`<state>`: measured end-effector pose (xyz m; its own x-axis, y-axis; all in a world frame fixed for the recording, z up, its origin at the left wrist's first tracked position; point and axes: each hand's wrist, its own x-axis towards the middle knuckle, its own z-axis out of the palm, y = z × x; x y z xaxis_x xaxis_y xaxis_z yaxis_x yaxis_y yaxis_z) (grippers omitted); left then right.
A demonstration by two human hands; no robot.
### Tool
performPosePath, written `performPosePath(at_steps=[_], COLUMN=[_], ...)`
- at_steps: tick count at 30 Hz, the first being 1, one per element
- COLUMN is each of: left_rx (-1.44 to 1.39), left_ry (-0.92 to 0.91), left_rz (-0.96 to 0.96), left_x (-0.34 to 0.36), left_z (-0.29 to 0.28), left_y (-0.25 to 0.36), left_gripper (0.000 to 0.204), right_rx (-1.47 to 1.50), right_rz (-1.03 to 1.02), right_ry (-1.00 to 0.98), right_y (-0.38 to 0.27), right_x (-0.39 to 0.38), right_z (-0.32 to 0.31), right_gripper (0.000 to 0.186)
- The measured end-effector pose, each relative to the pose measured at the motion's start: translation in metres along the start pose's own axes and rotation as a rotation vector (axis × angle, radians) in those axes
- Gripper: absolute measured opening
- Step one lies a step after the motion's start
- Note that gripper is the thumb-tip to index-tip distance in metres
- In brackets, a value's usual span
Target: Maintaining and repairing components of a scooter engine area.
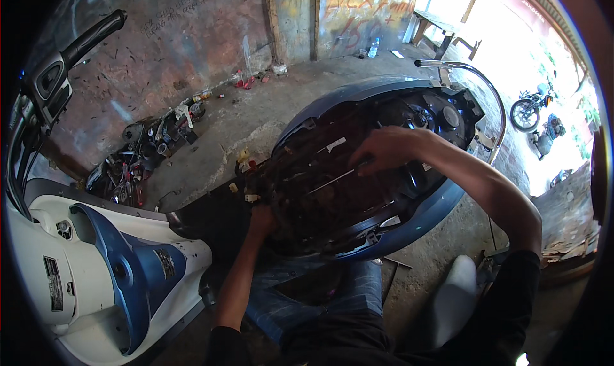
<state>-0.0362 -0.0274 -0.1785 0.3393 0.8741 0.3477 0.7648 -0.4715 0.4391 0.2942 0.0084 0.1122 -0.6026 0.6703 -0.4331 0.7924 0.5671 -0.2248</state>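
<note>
I stand at a scooter with its seat off, its dark underseat compartment (pixel 307 219) exposed inside blue body panels (pixel 416 222). Over that compartment my right hand (pixel 387 150) is closed, fingers curled round what looks like a screwdriver (pixel 332 182). Its thin metal shaft slants down to the left; the handle is mostly hidden in the hand. At the compartment's front edge rests my left hand (pixel 262 220), its fingers lost in shadow against the dark frame. Close to it are a few small pale connectors (pixel 251 198). A round cap (pixel 451 115) sits toward the scooter's rear.
The white and blue front shield (pixel 147 264) and handlebar (pixel 96 37) stand at left. Behind lies a heap of old parts (pixel 150 145) by the wall. A chrome grab rail (pixel 495 94) curves round the tail. A white seat-like piece (pixel 455 295) is at lower right.
</note>
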Motion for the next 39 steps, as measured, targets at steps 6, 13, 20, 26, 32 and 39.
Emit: performPosePath(at_steps=[6, 13, 20, 26, 32, 39], left_rx=[-0.030, -0.104, -0.018, -0.022, -0.022, 0.030], left_ry=[-0.035, -0.185, 0.050, 0.049, 0.096, 0.092], left_rz=[0.074, -0.143, -0.069, -0.149, -0.125, -0.058], left_x=[-0.001, 0.000, -0.010, -0.008, -0.014, -0.002], left_z=[-0.006, -0.005, 0.014, 0.021, 0.018, 0.027], left_y=[-0.006, 0.001, -0.004, -0.006, -0.011, -0.006], left_gripper=[0.035, 0.039, 0.038, 0.039, 0.039, 0.038], right_rx=[-0.291, -0.291, -0.081, 0.245, 0.471, 0.311], right_rz=[0.017, 0.009, 0.220, 0.381, 0.481, 0.455], right_ry=[-0.114, 0.001, 0.028, -0.005, -0.040, 0.209], right_y=[-0.016, -0.017, -0.036, -0.059, -0.083, -0.091], right_x=[0.031, 0.022, -0.010, -0.025, -0.025, -0.064], right_z=[-0.027, -0.008, 0.028, 0.048, 0.067, 0.055], right_gripper=[0.039, 0.038, 0.033, 0.033, 0.039, 0.046])
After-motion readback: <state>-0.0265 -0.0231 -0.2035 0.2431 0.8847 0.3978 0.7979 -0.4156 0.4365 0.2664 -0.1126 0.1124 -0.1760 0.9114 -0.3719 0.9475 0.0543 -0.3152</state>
